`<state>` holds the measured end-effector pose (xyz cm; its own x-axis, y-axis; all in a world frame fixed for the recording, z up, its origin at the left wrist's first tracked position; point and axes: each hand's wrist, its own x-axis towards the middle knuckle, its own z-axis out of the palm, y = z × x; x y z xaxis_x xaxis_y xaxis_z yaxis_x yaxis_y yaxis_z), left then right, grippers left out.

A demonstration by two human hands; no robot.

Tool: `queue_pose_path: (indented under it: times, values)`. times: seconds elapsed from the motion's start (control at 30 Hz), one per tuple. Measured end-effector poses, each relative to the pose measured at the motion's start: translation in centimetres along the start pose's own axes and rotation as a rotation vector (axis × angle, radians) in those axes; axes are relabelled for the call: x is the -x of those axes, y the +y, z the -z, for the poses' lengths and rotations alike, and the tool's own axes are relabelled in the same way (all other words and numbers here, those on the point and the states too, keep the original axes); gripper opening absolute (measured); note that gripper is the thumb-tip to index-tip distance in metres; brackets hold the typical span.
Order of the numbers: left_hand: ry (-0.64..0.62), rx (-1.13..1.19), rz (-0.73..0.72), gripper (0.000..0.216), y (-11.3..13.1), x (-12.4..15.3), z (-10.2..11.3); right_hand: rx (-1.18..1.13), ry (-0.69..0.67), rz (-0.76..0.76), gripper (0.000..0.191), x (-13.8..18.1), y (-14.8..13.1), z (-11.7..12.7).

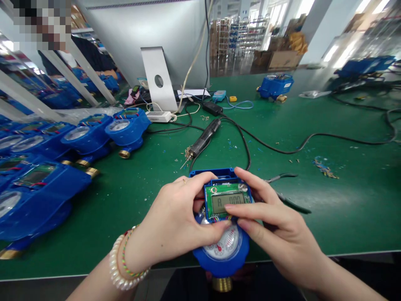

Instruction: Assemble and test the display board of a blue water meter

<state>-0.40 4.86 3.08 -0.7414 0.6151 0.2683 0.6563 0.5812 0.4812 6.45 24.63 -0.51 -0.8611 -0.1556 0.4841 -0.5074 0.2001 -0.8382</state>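
Note:
A blue water meter with a round dial and a brass end sits before me at the table's front edge. On its upper part is a green circuit board with a small LCD screen, partly covered by a finger. My left hand closes round the left side of the display part, thumb along its lower edge above the dial. From the right, my right hand holds the display part, one finger at its top corner, another across the screen, the thumb below.
Several blue meters stand at the left. An electric screwdriver lies beyond, near loose screws. Pliers lie partly behind my right hand. A monitor, cables and another meter are at the back.

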Motion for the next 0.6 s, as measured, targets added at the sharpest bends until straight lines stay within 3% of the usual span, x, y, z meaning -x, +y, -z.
queue_pose_path:
  times: [0.1,0.4,0.53,0.6]
  values:
    - [-0.010,0.008,0.007,0.060,0.0,0.0,0.0,-0.017,0.049,-0.015,0.018,0.4,0.1,0.1]
    - [-0.012,0.002,-0.042,0.061,0.0,0.0,0.2,0.188,-0.043,0.109,0.029,-0.4,-0.5,-0.2]
    - [0.006,-0.001,-0.045,0.058,0.0,-0.3,0.1,-0.011,-0.058,0.003,0.018,-0.2,0.1,0.9]
    - [0.026,0.006,-0.060,0.058,0.0,-0.4,0.1,-0.087,-0.052,-0.055,0.037,-0.4,0.5,1.5]
